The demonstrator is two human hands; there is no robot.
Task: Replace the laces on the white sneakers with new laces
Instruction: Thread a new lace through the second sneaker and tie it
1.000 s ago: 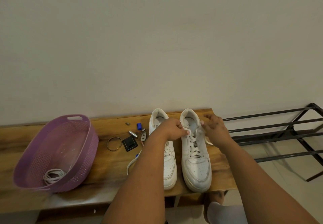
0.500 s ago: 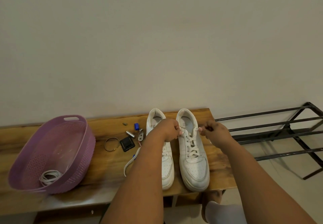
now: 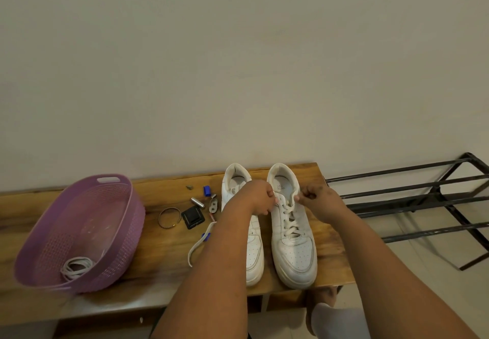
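**A:** Two white sneakers side by side on the wooden counter (image 3: 164, 248), toes toward us, heels to the wall; the right sneaker (image 3: 291, 230) is laced up, and both hands are at its top eyelets.

**B:** The left hand (image 3: 260, 197) is curled tight at the left edge of the tongue, pinched on the lace (image 3: 288, 218) there; the right hand (image 3: 317, 199) is closed on the other end, at the right edge of the collar.

**A:** And the left forearm crosses over the left sneaker (image 3: 252, 248), hiding most of its lacing; I cannot tell how far that one is laced.

**B:** A loose white lace (image 3: 197, 244) trails on the counter just left of that forearm, one end under the arm.

**A:** Small clutter beyond it: a wire ring (image 3: 169, 218), a black square part (image 3: 193, 217), a silver cylinder (image 3: 198, 202), a blue cap (image 3: 207, 191).

**B:** Far left, a purple plastic basket (image 3: 127, 222), tilted, with a coil of white laces (image 3: 76, 267) lying at its near end.

**A:** To the right of the counter, a black metal shoe rack (image 3: 412, 201) on the floor.
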